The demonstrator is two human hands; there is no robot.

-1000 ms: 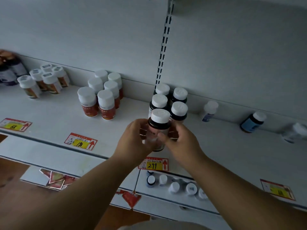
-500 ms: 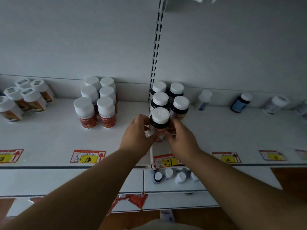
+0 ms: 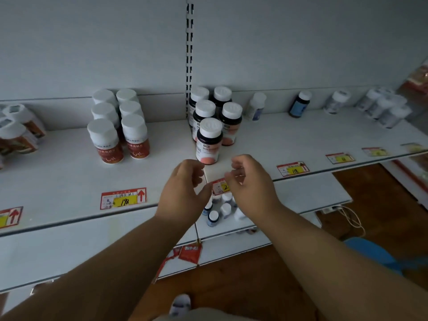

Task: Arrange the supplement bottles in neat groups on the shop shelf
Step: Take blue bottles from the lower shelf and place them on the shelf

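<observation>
front dark bottle (image 3: 209,141) stands upright on the shelf (image 3: 58,181), just ahead of four matching bottles (image 3: 217,110). left hand (image 3: 183,193) and right hand (image 3: 251,185) hover near it, fingers loosely curled, holding nothing.

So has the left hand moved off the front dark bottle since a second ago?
Yes. The left hand has let go and pulled back toward the shelf's front edge; it now sits level with the price tag, clear of the front dark bottle.

front dark bottle (image 3: 209,141) upright on shelf (image 3: 58,179) | left hand (image 3: 183,193), right hand (image 3: 251,188) empty, near
</observation>
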